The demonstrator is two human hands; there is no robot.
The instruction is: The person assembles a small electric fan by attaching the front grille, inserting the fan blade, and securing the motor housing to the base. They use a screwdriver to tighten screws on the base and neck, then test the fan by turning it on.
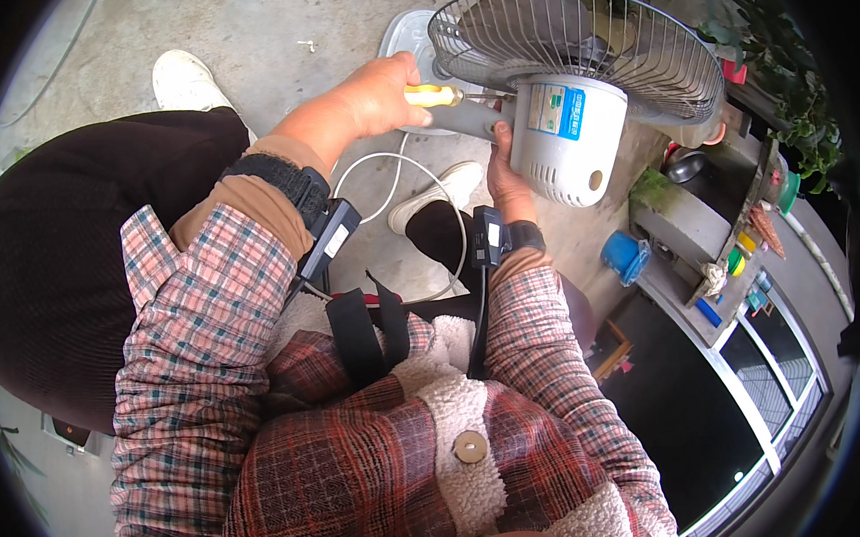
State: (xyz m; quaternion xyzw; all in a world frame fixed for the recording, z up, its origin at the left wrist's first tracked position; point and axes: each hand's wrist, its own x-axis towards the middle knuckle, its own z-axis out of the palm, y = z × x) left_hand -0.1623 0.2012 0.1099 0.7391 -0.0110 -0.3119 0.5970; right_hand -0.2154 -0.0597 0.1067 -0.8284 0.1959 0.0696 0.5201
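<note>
— 2 hands on the fan (567, 118)?
— Yes. Left hand (370, 98) is closed round a yellow screwdriver (432, 96), tip at the fan's neck; right hand (505, 174) grips the motor housing from below. The fan hangs above the floor (276, 35).
— Step?
— Likely working a screw. Next calls for steady turning, fan braced.

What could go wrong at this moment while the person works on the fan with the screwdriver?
1. The screwdriver in the left hand points toward the right hand steadying the fan; a slip might jab it.
2. The fan is held up by one hand, so it may twist or drop.
3. The white cord loops over the legs and might snag.
</note>
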